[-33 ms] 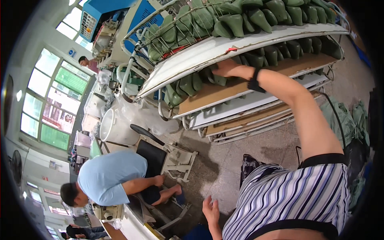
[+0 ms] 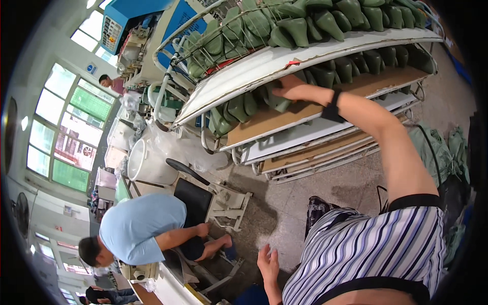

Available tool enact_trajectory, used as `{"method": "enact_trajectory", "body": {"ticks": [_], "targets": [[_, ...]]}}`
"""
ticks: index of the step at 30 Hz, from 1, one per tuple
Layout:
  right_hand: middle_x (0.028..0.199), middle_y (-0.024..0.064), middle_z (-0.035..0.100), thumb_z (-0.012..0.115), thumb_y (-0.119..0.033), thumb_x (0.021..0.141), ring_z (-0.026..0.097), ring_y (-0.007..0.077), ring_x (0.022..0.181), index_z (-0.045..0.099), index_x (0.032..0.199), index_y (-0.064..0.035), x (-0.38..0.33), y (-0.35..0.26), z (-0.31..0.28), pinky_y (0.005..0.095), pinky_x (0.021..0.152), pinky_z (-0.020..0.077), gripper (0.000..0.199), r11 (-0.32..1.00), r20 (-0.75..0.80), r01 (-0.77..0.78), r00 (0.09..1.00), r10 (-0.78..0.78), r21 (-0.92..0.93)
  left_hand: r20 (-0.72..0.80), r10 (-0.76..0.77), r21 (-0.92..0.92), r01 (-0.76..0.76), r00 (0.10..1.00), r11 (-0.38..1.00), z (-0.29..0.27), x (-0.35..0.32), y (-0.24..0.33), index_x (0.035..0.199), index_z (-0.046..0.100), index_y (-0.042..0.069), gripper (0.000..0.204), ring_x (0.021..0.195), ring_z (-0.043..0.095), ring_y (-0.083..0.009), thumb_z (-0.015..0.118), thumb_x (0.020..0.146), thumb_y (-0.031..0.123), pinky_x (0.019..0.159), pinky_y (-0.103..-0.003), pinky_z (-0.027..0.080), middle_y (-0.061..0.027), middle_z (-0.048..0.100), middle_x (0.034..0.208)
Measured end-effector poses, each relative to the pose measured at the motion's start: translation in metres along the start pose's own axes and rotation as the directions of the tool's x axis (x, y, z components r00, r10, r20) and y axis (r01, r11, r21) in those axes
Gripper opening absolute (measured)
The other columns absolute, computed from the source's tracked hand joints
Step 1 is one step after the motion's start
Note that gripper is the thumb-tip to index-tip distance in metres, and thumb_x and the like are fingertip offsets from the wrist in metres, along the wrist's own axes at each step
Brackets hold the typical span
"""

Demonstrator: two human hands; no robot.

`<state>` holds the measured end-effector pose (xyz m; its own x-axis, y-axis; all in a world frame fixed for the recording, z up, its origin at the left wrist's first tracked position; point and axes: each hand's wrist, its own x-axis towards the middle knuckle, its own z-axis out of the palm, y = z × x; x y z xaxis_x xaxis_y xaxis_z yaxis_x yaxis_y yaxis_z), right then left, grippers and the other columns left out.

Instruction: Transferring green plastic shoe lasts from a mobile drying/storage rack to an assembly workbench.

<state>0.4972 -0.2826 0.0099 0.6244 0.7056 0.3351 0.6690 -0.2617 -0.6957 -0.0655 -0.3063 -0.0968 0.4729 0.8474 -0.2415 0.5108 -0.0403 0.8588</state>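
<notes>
At the bottom centre of the frame the left hand (image 2: 268,265) hangs open, fingers loosely spread, holding nothing, above the grey floor (image 2: 325,183). Up the right side the right arm stretches to the upper centre, where the right hand (image 2: 287,87) closes around a green shoe last (image 2: 277,101) on the middle shelf of a wheeled rack (image 2: 305,133). More green lasts fill the shelves above. At lower left a person in a light blue shirt (image 2: 134,226) bends over a black chair (image 2: 193,201).
</notes>
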Motion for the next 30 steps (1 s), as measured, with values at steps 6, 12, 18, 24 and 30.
{"method": "enact_trajectory", "body": {"ticks": [6, 12, 18, 24, 30], "targets": [[0.105, 0.0131, 0.060, 0.057, -0.025, 0.088, 0.062, 0.0224, 0.091, 0.050, 0.116, 0.0024, -0.158, -0.041, -0.032, 0.0382, 0.070, 0.0564, 0.040, 0.026, 0.325, -0.340, 0.917, 0.229, 0.940, 0.250, 0.282, 0.074, -0.309, 0.926, 0.948, 0.024, 0.063, 0.104, 0.116, 0.054, -0.005, 0.035, 0.097, 0.059, -0.0192, 0.060, 0.086, 0.013, 0.081, -0.029, 0.047, -0.0139, 0.061, 0.105], [0.119, 0.0116, 0.054, 0.060, -0.021, 0.085, 0.055, 0.0231, 0.108, 0.036, 0.133, -0.0035, -0.256, -0.055, -0.014, 0.0361, 0.092, 0.0477, 0.056, -0.320, 0.364, -0.338, 0.931, 0.023, 0.885, 0.485, 0.477, 0.151, -0.608, 0.733, 0.780, 0.049, 0.127, 0.178, 0.111, 0.055, -0.002, 0.036, 0.079, 0.062, -0.0275, 0.064, 0.082, 0.018, 0.069, -0.034, 0.049, -0.0183, 0.061, 0.096], [0.117, 0.0111, 0.053, 0.065, -0.017, 0.079, 0.054, 0.0241, 0.108, 0.035, 0.133, -0.0049, -0.271, -0.020, -0.018, 0.0371, 0.092, 0.0475, 0.064, -0.245, 0.564, -0.532, 0.821, 0.084, 0.811, 0.385, 0.745, 0.199, -0.837, 0.545, 0.510, 0.156, 0.204, 0.297, 0.110, 0.056, -0.005, 0.032, 0.084, 0.064, -0.0260, 0.059, 0.081, 0.009, 0.073, -0.032, 0.049, -0.0192, 0.064, 0.093], [0.113, 0.0108, 0.057, 0.068, -0.011, 0.071, 0.054, 0.0236, 0.105, 0.041, 0.130, -0.0011, -0.301, -0.020, -0.045, 0.0347, 0.096, 0.0401, 0.066, 0.249, 0.672, -0.683, 0.727, 0.141, 0.687, 0.527, 0.534, 0.418, -0.749, 0.661, 0.514, 0.273, 0.278, 0.372, 0.125, 0.045, 0.002, 0.063, 0.116, 0.045, -0.0424, 0.043, 0.086, 0.050, 0.098, -0.046, 0.036, -0.0277, 0.046, 0.125], [0.105, 0.0098, 0.061, 0.075, -0.015, 0.065, 0.056, 0.0227, 0.099, 0.049, 0.121, 0.0029, -0.350, 0.001, -0.059, 0.0324, 0.090, 0.0431, 0.065, 0.194, 0.751, -0.808, 0.589, 0.298, 0.557, 0.484, 0.448, 0.425, -0.650, 0.752, 0.631, 0.323, 0.262, 0.382, 0.130, 0.042, 0.005, 0.071, 0.125, 0.038, -0.0334, 0.059, 0.078, 0.050, 0.102, -0.041, 0.033, -0.0194, 0.041, 0.133]]}}
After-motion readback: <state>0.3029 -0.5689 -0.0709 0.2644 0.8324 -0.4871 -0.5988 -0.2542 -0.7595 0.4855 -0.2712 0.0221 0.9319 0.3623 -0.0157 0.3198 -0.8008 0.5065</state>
